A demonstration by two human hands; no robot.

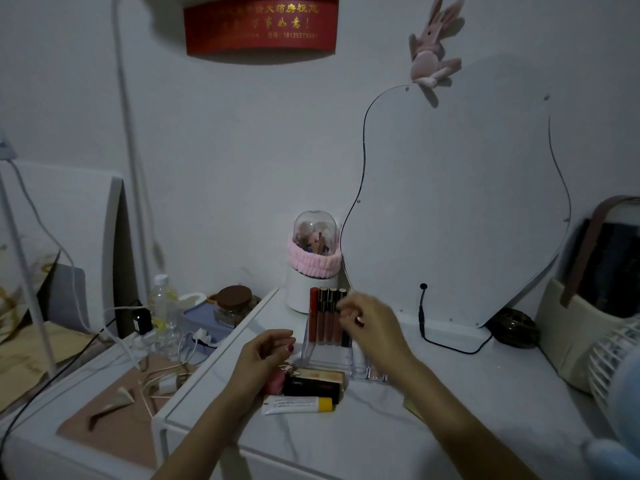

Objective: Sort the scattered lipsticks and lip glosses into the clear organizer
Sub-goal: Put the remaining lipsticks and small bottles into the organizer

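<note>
- A dim room, seen from above a white marble-patterned table (pixel 450 410) that stands against a pale wall.
- A clear organizer (pixel 327 358) sits near the middle of the table.
- Four lip gloss tubes (pixel 327 315) stand upright, side by side, in the organizer's back row: one red, the others brownish with dark caps.
- The right hand (pixel 370 323) is raised at the right end of that row, fingers curled; blur hides whether it pinches the last tube.
- The left hand (pixel 266 351) hovers just left of the organizer, fingers loosely curled, holding nothing.
- A black and gold lipstick box (pixel 315 382) lies in front of the organizer.
- A white tube with a yellow cap (pixel 298 405) lies just in front of the box.
- A wavy-edged mirror (pixel 457 202) leans on the wall behind.
</note>
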